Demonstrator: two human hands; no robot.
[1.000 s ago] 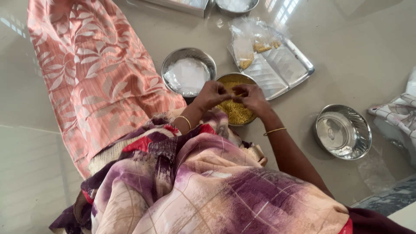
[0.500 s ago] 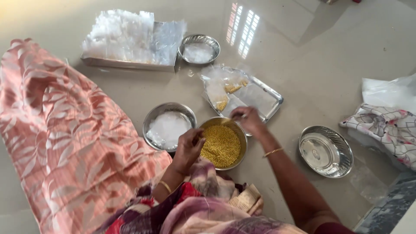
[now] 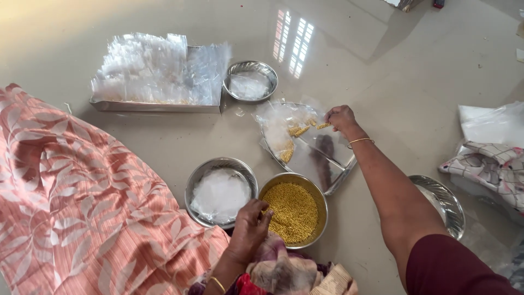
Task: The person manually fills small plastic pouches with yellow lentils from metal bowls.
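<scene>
Everything sits on the floor (image 3: 136,16) within arm's reach of the seated person. Lower centre, the steel bowl of yellow grains (image 3: 295,210) lies just beside a bowl of clear plastic (image 3: 220,192). The left hand (image 3: 250,224) rests curled on the grain bowl's near rim, steadying it rather than gripping anything. The right hand (image 3: 340,117), arm stretched toward centre frame, pinches a small filled packet (image 3: 323,125) over the steel tray (image 3: 322,158), where other packets (image 3: 293,136) lie together.
</scene>
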